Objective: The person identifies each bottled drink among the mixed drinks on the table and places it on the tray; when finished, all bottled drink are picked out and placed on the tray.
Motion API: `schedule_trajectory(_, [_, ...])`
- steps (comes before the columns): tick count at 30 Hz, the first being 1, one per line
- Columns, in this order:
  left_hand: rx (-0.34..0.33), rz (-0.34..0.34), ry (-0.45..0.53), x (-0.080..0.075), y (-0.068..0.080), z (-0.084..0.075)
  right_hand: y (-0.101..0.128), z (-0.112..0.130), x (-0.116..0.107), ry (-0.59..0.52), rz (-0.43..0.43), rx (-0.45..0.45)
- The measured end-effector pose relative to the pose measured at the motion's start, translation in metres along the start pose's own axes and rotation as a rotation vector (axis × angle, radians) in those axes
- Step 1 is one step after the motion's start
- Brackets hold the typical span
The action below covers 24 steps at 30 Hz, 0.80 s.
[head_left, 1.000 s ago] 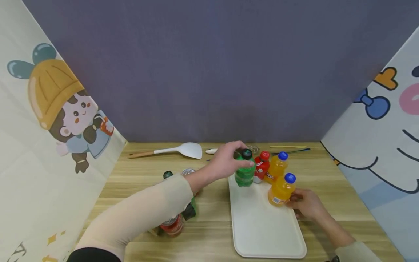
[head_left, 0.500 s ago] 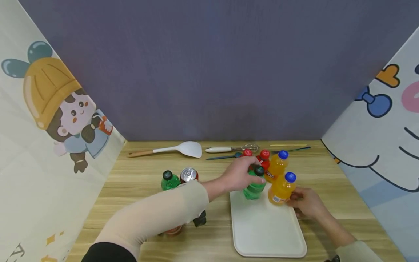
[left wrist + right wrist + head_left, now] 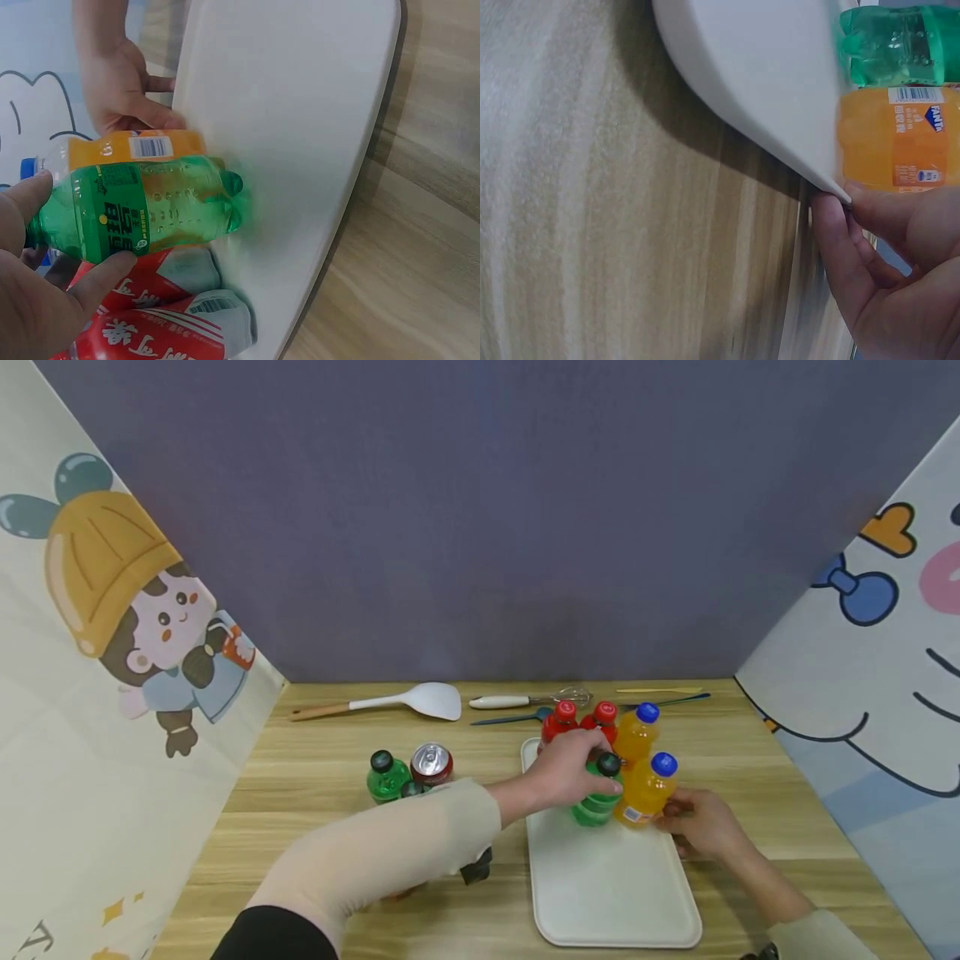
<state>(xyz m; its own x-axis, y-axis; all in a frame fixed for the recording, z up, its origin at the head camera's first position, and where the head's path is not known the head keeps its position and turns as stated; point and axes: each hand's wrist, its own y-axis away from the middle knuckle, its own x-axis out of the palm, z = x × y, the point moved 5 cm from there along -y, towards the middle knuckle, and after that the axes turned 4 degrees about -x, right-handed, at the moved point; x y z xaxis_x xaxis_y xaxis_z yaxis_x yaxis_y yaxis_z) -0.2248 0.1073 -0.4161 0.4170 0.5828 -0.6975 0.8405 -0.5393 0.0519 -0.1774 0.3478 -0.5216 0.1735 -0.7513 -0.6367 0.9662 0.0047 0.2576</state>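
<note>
The left hand is gripping a green bottle on the white tray; the right hand is touching, fingers curled, the orange bottle beside it. Beyond them are standing two red bottles and another orange one.

The orange plastic soda bottle, at the right edge of the right wrist view, bore a blue "FANTA" logo beside a barcode. Characters on the green plastic bottle and the red-labelled bottles were not legible.
</note>
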Motion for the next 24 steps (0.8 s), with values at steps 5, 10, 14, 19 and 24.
schedule_trajectory(5, [-0.004,0.003,0.015,0.0037,-0.0028,-0.0025,-0.0004,-0.0015,-0.0002,-0.002,0.005,0.023])
schedule_trajectory(10, [0.003,0.000,-0.004,0.0062,-0.0037,-0.0034,-0.0005,-0.0008,-0.0001,-0.010,0.011,0.022])
schedule_trajectory(14, [-0.006,0.017,-0.004,0.0067,-0.0030,-0.0016,-0.0007,-0.0001,0.0000,-0.026,0.014,0.036])
schedule_trajectory(19, [0.014,0.053,-0.009,0.0048,-0.0027,0.0005,-0.0014,0.0006,-0.0003,-0.019,0.006,0.028])
schedule_trajectory(24, [0.026,0.093,-0.044,0.0040,-0.0023,0.0010,0.0004,0.0002,-0.0004,-0.003,0.000,0.015])
